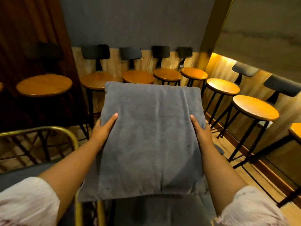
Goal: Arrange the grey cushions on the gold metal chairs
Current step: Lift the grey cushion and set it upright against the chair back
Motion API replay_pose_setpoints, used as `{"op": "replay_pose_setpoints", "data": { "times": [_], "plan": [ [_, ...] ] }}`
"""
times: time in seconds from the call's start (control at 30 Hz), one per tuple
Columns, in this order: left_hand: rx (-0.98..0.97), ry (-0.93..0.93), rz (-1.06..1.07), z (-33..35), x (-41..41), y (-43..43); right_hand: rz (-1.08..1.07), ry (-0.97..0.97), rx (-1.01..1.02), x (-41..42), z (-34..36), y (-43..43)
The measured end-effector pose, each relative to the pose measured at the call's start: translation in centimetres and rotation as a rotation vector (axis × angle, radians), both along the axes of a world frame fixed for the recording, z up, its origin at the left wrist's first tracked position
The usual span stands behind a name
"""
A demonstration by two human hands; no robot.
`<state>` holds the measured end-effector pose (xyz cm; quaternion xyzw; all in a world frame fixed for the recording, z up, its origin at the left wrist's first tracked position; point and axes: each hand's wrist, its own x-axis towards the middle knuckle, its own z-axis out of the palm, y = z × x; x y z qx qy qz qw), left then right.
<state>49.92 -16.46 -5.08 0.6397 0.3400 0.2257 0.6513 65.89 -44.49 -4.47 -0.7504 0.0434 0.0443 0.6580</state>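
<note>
A large grey cushion (151, 137) fills the middle of the view, held up in front of me. My left hand (104, 128) grips its left edge with the thumb on top, and my right hand (199, 128) grips its right edge the same way. A gold metal chair (61, 132) with a curved gold back rail stands at the lower left, its grey seat (17, 173) partly under my left arm. Below the cushion lies another grey seat (156, 209) with gold legs (78, 212) showing beside it.
A row of round wooden stools with black legs and dark backrests lines the far wall (137, 76) and the right wall (255, 107). Another stool (44, 84) stands at the left by a dark curtain. Wooden floor shows at the right (263, 181).
</note>
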Motion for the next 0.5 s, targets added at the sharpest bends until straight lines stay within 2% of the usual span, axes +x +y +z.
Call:
{"op": "replay_pose_setpoints", "data": {
  "times": [0.3, 0.5],
  "plan": [
    [0.109, 0.067, 0.197, 5.2, -24.7, 12.1, 0.225, 0.022, 0.161, -19.3, -0.3, 15.0],
    [0.188, 0.155, 0.230, 5.5, -35.7, 18.7, 0.388, 0.150, 0.192, -26.4, -2.2, 23.4]
  ]
}}
